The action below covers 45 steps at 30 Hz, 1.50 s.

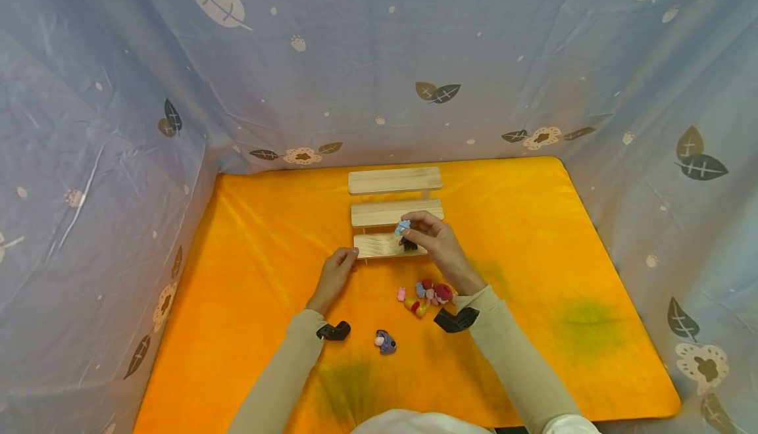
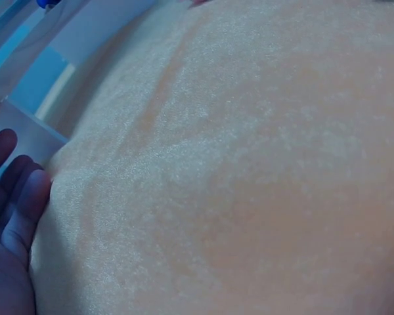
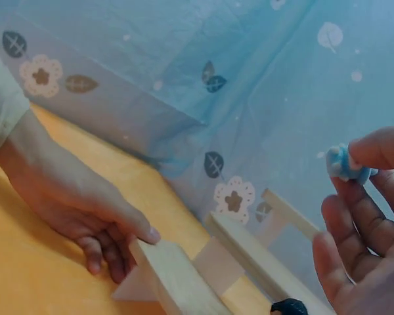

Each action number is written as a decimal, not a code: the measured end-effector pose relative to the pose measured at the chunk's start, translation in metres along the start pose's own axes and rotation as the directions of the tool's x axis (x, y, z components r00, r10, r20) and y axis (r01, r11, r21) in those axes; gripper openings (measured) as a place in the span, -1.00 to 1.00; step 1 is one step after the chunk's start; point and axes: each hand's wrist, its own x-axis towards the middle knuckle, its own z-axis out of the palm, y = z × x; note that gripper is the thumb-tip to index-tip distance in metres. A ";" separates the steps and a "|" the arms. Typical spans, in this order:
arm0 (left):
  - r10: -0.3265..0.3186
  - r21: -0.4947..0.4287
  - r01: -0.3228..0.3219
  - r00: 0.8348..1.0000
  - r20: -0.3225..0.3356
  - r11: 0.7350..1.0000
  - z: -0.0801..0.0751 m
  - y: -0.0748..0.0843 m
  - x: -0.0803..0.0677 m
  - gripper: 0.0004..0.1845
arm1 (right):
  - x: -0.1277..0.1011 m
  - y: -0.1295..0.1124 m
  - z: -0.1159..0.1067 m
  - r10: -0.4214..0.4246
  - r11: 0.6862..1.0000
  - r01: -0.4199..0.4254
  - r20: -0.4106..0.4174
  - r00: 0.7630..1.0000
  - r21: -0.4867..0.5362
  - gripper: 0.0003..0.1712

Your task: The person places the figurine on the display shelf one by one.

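Observation:
A small light-blue figurine [image 3: 345, 164] is pinched between the thumb and fingers of my right hand [image 1: 435, 243], raised above the stepped wooden display stand [image 1: 397, 213]. A dark figurine [image 1: 407, 244] stands on the stand's lowest, nearest step, just below that hand. It is partly seen at the bottom of the right wrist view. My left hand [image 1: 336, 277] touches the left end of this step. Its thumb rests at the plank's corner [image 3: 174, 269], with the other fingers loosely bent beside the pale side panel. In the left wrist view those fingers [image 2: 36, 193] show at the left edge.
Nearer me, between the arms, lie several figurines: a yellow bear in red [image 1: 416, 307], a small pink one [image 1: 401, 294] and a pink-and-red one [image 1: 442, 292]. A blue-grey donkey figurine [image 1: 385, 342] lies apart, closest to me. Patterned curtains [image 1: 355, 59] surround the orange cloth [image 1: 266, 223].

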 end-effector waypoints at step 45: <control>0.032 -0.011 -0.033 0.996 -0.079 0.999 0.007 -0.040 0.021 -0.59 | 0.029 0.027 0.005 -0.438 0.301 0.334 0.182 0.881 -0.893 -0.84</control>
